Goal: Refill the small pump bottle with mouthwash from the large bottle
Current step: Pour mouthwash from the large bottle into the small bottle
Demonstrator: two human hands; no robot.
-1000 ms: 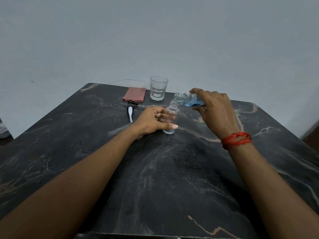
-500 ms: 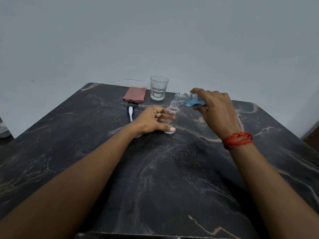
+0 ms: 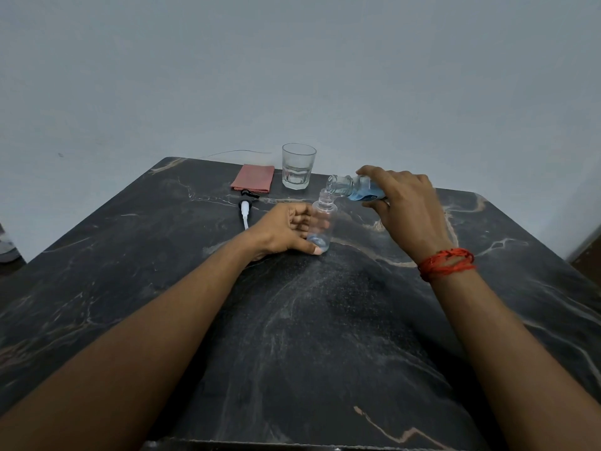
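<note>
A: What sort of place is this?
B: A plain room, likely in a home, though that is not certain.
A: What shows it?
B: A dark marble desk [image 3: 325,320] against a bare grey wall [image 3: 292,76], with a thin wire [image 3: 237,152] along it. Household things at hand: a drinking glass [image 3: 298,167], a folded pink cloth [image 3: 253,178], a mouthwash bottle [image 3: 357,188].

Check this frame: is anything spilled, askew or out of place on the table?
Nothing stands out. The right hand tips the large bottle over the neck of the small bottle; the left hand holds that bottle upright. No puddle shows on the table. The pump head lies on its side beside them.
</note>
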